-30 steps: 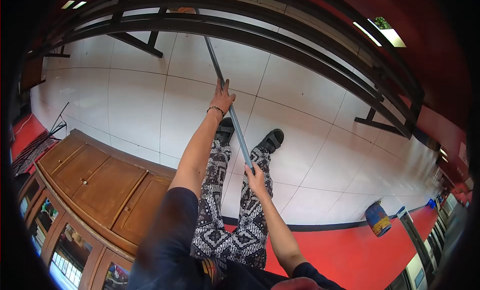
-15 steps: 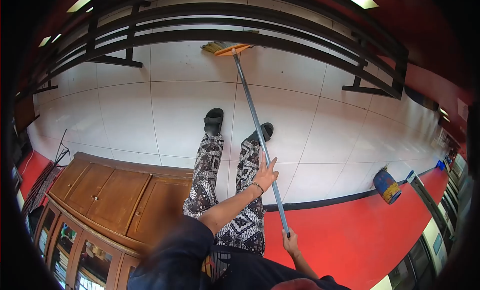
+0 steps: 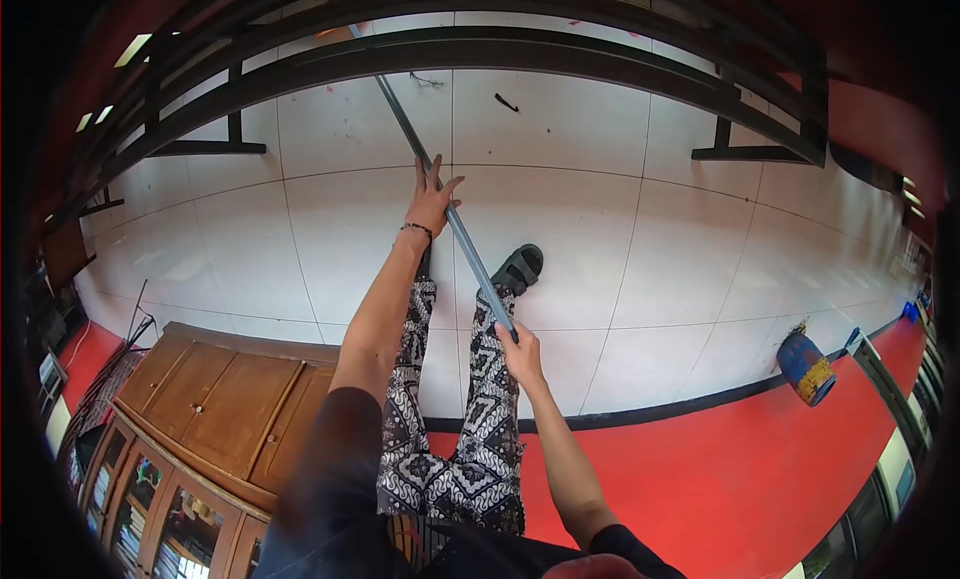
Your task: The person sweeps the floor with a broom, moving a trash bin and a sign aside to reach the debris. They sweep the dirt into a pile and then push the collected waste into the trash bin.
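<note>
A long-handled broom (image 3: 470,249) with a grey handle slants from my body toward the upper left. Its handle passes under the dark bench, and only a bit of its orange head shows beyond the bars. My left hand (image 3: 429,207), with a beaded bracelet at the wrist, holds the handle partway along. The handle runs between its extended fingers and thumb. Near my right foot, my right hand (image 3: 521,353) is closed around the handle's near end. A dark curved scrap (image 3: 507,103) and a tangle of dark strands (image 3: 427,82) lie on the white tiles.
The dark slatted bench (image 3: 460,59) spans the top of the view, its legs on the floor at both sides. A wooden cabinet (image 3: 225,404) stands at lower left. On the right, a blue and yellow barrel (image 3: 806,371) sits by the red floor area (image 3: 690,479).
The broom head has swung left and farther away under the bench. Both hands moved forward and left with the handle. Floor scraps near the bench are now exposed.
</note>
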### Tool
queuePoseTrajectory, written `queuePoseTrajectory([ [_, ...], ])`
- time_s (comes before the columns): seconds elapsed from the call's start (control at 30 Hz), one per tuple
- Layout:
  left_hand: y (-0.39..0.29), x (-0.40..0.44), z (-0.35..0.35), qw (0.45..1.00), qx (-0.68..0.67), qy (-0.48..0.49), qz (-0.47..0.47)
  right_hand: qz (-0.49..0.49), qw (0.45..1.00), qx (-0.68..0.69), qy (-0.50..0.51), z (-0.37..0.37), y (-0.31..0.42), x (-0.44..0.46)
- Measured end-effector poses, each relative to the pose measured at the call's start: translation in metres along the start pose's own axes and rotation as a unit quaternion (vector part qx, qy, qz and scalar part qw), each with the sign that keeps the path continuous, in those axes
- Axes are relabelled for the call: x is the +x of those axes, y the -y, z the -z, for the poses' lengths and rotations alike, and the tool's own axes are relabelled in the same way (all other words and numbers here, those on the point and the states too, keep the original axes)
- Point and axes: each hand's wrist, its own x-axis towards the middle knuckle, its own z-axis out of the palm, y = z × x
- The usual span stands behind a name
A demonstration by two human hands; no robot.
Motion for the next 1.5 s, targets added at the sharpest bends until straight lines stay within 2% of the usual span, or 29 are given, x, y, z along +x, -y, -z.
queuePoseTrajectory([
  [0.1, -0.019, 0.005, -0.021, 0.993, 0.092, 0.067, -0.024, -0.024, 0.999, 0.019, 0.008, 0.025, -0.025, 0.004],
  [0.13, -0.033, -0.001, -0.032, 0.993, 0.089, 0.059, -0.046, -0.052, 0.998, 0.015, 0.01, 0.038, -0.034, -0.006],
  [0.2, -0.069, -0.006, -0.054, 0.991, 0.045, 0.119, -0.038, -0.097, 0.995, 0.035, 0.006, 0.058, -0.05, -0.031],
  [0.37, -0.178, 0.006, -0.089, 0.979, -0.01, 0.16, -0.128, -0.159, 0.981, 0.103, -0.036, 0.106, -0.068, -0.091],
  [0.47, -0.224, -0.006, -0.097, 0.963, -0.015, 0.203, -0.176, -0.218, 0.955, 0.197, -0.035, 0.111, -0.074, -0.129],
  [0.6, -0.271, -0.072, -0.1, 0.965, -0.05, 0.17, -0.194, -0.192, 0.97, 0.143, -0.039, 0.142, -0.086, -0.213],
  [0.63, -0.285, -0.096, -0.094, 0.968, -0.062, 0.155, -0.19, -0.166, 0.978, 0.116, -0.039, 0.152, -0.09, -0.241],
  [0.7, -0.31, -0.156, -0.097, 0.97, -0.109, 0.149, -0.16, -0.211, 0.973, 0.082, -0.053, 0.169, -0.086, -0.301],
  [0.8, -0.33, -0.223, -0.065, 0.966, -0.15, 0.162, -0.137, -0.175, 0.981, 0.006, -0.089, 0.177, -0.09, -0.373],
  [0.87, -0.325, -0.244, -0.033, 0.97, -0.164, 0.163, -0.079, -0.154, 0.982, -0.079, -0.069, 0.18, -0.079, -0.394],
  [0.9, -0.313, -0.246, -0.027, 0.969, -0.166, 0.164, -0.078, -0.156, 0.982, -0.081, -0.07, 0.177, -0.075, -0.389],
  [0.97, -0.277, -0.24, -0.013, 0.981, -0.173, 0.074, -0.04, -0.146, 0.981, -0.123, -0.027, 0.16, -0.06, -0.357],
  [1.03, -0.221, -0.209, 0.002, 0.991, -0.125, 0.033, -0.024, -0.122, 0.989, -0.071, -0.031, 0.122, -0.039, -0.293],
  [1.1, -0.151, -0.171, -0.003, 0.997, -0.082, -0.003, -0.011, -0.1, 0.992, -0.08, -0.007, 0.083, -0.033, -0.219],
  [1.13, -0.117, -0.146, -0.001, 0.999, -0.034, 0.016, -0.006, -0.038, 0.996, -0.076, -0.024, 0.062, -0.035, -0.181],
  [1.23, -0.037, -0.073, -0.011, 0.998, 0.046, 0.019, -0.025, -0.01, 0.997, -0.074, -0.02, 0.02, -0.018, -0.088],
  [1.37, -0.039, -0.021, -0.011, 0.994, 0.08, 0.068, -0.037, -0.054, 0.996, -0.065, -0.019, 0.028, 0.004, -0.06],
  [1.43, -0.069, -0.035, -0.023, 0.991, 0.077, 0.093, -0.055, -0.05, 0.997, -0.048, -0.032, 0.049, -0.004, -0.078],
  [1.5, -0.117, -0.067, -0.039, 0.98, 0.092, 0.158, -0.074, -0.077, 0.994, -0.076, -0.027, 0.079, -0.032, -0.12],
])
